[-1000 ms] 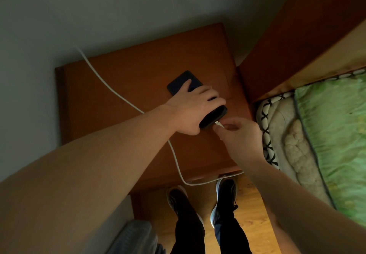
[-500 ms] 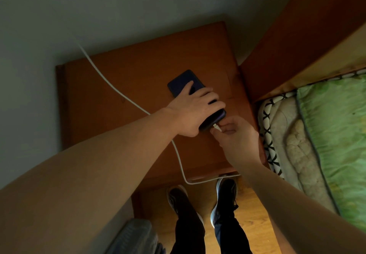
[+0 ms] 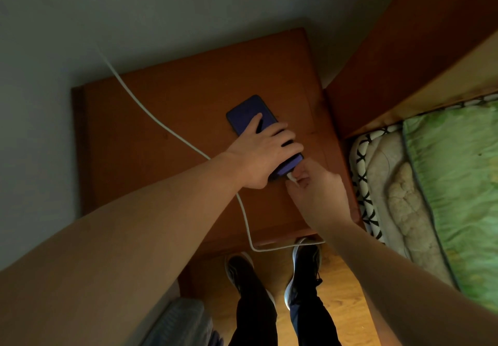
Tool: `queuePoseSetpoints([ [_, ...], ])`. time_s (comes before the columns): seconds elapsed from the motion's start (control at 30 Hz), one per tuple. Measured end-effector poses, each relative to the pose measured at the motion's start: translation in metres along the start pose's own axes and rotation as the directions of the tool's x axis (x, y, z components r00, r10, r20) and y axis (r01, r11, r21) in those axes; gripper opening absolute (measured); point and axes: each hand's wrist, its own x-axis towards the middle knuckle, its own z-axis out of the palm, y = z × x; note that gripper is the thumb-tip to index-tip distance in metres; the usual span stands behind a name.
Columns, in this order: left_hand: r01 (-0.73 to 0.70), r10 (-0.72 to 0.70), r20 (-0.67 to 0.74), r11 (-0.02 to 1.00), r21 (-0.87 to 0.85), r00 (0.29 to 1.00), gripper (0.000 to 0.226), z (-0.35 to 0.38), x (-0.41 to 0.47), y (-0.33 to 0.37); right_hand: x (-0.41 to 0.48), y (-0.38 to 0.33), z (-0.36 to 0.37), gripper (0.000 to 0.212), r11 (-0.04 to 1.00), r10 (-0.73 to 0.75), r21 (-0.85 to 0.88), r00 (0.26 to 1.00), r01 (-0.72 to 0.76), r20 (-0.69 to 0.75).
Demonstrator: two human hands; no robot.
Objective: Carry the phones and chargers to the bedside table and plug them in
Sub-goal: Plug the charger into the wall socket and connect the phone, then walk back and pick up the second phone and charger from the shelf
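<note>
A dark blue phone [image 3: 246, 113] lies on the brown wooden bedside table [image 3: 167, 173]. My left hand [image 3: 265, 154] lies over the phone's near half and grips it. My right hand [image 3: 320, 194] pinches the white plug [image 3: 291, 179] of a white charger cable [image 3: 151, 117] at the phone's near end. The cable runs from the wall at the upper left across the table, passes under my left wrist, loops over the table's front edge and comes back up to my right hand. Only one phone shows.
A bed with a green blanket [image 3: 452, 184] and a black-and-white patterned mattress edge [image 3: 363, 192] stands right of the table. The wooden headboard [image 3: 390, 57] rises behind it. My feet in dark shoes [image 3: 304, 267] stand on the wooden floor below the table's front edge.
My right hand has brought the plug up to the phone's near end. My left hand still holds the phone, which has shifted slightly.
</note>
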Motion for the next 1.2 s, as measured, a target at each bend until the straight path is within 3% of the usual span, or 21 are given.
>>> queuePoseSetpoints([
  [0.13,-0.003,0.003,-0.01,1.0,0.015,1.0,0.086,0.003,0.001,0.001,0.001,0.003,0.003,0.024,0.992,-0.069,-0.101,0.998,0.069,0.009],
  [0.4,0.022,-0.023,0.016,0.999,0.037,1.0,0.087,0.008,0.001,0.001,0.0,0.006,0.006,0.017,0.998,-0.033,-0.059,0.999,0.036,0.041],
  [0.53,0.131,-0.13,0.02,0.987,-0.097,0.991,0.097,0.001,-0.018,0.004,-0.007,0.005,-0.012,0.026,0.989,-0.033,-0.144,0.998,0.04,0.051],
  [0.7,0.262,-0.262,0.03,0.943,-0.206,0.965,0.059,-0.06,-0.067,0.012,-0.026,-0.003,-0.101,0.028,0.978,-0.055,-0.196,0.996,0.069,0.076],
  [0.8,0.246,-0.243,0.04,0.95,-0.195,0.969,0.039,-0.131,-0.084,0.035,-0.04,-0.023,-0.176,0.026,0.965,-0.042,-0.258,0.998,0.051,0.043],
  [1.0,-0.002,-0.026,-0.275,0.995,-0.1,0.961,0.035,-0.261,-0.093,0.11,-0.105,-0.062,-0.316,0.044,0.935,0.04,-0.328,0.96,-0.134,-0.276],
  [1.2,-0.251,0.235,-0.296,0.968,-0.016,0.926,0.041,-0.358,-0.088,0.233,-0.254,-0.056,-0.417,0.052,0.868,0.257,-0.199,0.754,-0.455,-0.605],
])
